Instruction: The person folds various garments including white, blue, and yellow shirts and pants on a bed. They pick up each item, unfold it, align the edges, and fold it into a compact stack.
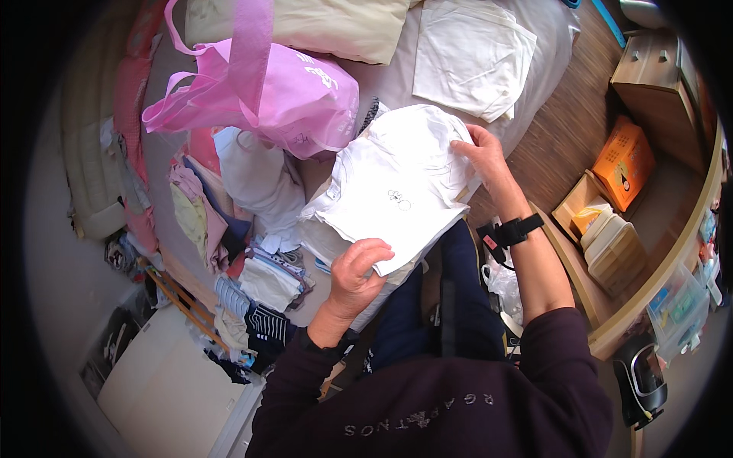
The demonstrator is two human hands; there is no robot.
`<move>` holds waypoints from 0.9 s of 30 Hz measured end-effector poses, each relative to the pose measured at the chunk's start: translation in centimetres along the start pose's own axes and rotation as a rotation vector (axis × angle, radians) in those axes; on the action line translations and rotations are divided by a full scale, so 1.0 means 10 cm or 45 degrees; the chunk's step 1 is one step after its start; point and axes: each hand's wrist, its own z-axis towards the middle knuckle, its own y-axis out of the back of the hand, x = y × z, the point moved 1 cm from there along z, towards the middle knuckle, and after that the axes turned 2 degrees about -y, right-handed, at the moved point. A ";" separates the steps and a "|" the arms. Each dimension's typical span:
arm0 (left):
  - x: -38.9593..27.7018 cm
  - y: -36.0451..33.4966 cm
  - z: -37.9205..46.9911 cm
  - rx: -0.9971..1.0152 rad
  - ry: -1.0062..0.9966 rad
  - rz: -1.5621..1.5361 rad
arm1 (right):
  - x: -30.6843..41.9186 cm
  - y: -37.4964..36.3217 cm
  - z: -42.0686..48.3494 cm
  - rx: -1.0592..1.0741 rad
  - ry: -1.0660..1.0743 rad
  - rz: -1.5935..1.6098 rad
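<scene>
A white shirt (366,166) with a small printed animal figure is spread out before me at the edge of the bed. My left hand (358,277) pinches its near edge between thumb and fingers. At the shirt's right side, my right hand (484,154) grips the cloth, thumb on top. Pale fabric shows beneath the shirt; I cannot tell how many layers there are. Left of the shirt stands a bundled white cloth (257,183). Beyond it lies a pink fabric bag (286,91) with handles and writing.
Folded small clothes (269,280) are stacked on the bed to the left, beside striped garments (266,323). A folded white cloth (469,57) and a cream pillow (303,28) lie farther back. On the right, a wooden desk (601,338) curves past an orange box (624,163).
</scene>
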 end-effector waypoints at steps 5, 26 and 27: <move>0.03 0.01 -0.05 -0.020 0.005 0.014 | 0.31 -0.30 -0.67 0.295 1.078 -0.997; -0.14 -0.03 -0.25 0.061 -0.110 0.023 | -0.10 -0.92 -0.51 0.954 0.491 -1.045; -0.16 -0.02 -0.28 0.063 -0.115 0.036 | -0.12 -0.91 -0.49 0.981 0.512 -1.059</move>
